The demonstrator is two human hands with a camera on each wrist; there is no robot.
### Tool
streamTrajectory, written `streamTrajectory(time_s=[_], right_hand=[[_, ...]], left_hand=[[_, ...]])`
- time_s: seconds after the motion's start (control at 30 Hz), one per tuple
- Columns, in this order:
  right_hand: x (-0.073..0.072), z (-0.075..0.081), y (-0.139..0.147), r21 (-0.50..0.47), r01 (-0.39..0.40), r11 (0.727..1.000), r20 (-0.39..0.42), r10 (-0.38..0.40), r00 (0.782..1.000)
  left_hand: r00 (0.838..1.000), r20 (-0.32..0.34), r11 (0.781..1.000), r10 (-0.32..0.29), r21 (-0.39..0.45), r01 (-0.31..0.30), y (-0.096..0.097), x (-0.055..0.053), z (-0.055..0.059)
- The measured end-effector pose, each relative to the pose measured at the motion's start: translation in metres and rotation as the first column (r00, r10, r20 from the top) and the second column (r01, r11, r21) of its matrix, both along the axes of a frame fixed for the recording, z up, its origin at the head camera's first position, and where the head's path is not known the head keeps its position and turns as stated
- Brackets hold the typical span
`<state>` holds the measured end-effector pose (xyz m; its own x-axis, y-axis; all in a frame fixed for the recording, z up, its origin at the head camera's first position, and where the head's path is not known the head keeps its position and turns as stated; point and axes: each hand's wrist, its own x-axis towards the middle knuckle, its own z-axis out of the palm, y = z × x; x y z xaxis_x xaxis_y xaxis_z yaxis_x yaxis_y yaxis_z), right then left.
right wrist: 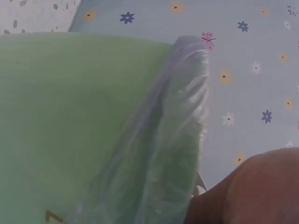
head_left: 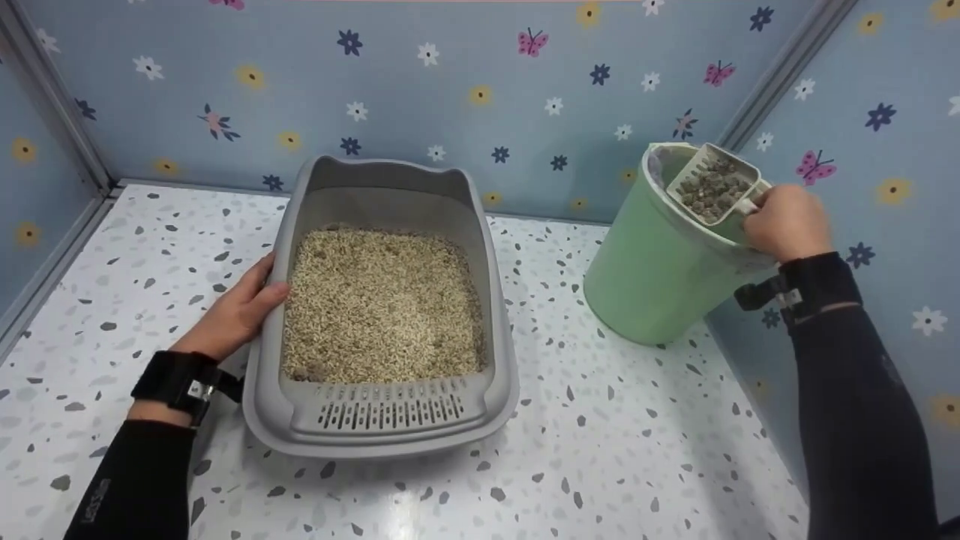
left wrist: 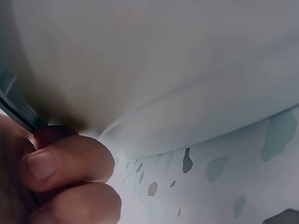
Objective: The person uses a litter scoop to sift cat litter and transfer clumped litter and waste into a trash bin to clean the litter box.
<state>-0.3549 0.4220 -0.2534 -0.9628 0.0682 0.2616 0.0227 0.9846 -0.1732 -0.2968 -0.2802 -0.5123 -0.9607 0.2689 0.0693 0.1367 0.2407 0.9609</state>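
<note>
A grey litter box (head_left: 499,375) full of pale grainy litter (head_left: 382,307) stands at the middle left in the head view. My left hand (head_left: 244,304) grips its left rim, thumb on top; the left wrist view shows curled fingers (left wrist: 70,163) beneath the rim. My right hand (head_left: 791,221) holds a white litter scoop (head_left: 675,187) by its handle. Greyish clumps (head_left: 712,187) fill the scoop, which is over the mouth of a green bin (head_left: 645,262). In the right wrist view, the right hand (right wrist: 257,191) is close beside the bin's liner (right wrist: 182,112).
A white speckled surface (head_left: 570,450) lies under the litter box and bin. A flowered blue panel (head_left: 465,75) rises behind them, and another panel (head_left: 915,247) stands close to the right of the bin and right arm. A slotted lip (head_left: 390,409) forms the box's near end.
</note>
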Motion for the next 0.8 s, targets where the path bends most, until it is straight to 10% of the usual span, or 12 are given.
streamTrajectory(time_s=[0.27,0.57,0.8], right_hand=[[0.003,-0.011,-0.014,0.137,0.064,0.989,-0.099,-0.050,0.994],[0.009,-0.025,-0.031,0.369,0.007,0.930,-0.318,0.119,0.941],[0.016,-0.015,-0.029,0.293,0.029,0.956,-0.195,0.030,0.980]], left_hand=[[1.000,0.008,1.000,0.004,0.000,-0.004,-0.001,0.001,0.000],[0.999,0.022,0.999,0.027,-0.044,-0.026,-0.006,0.004,0.000],[1.000,0.012,0.999,0.020,-0.036,-0.020,0.000,0.000,0.002]])
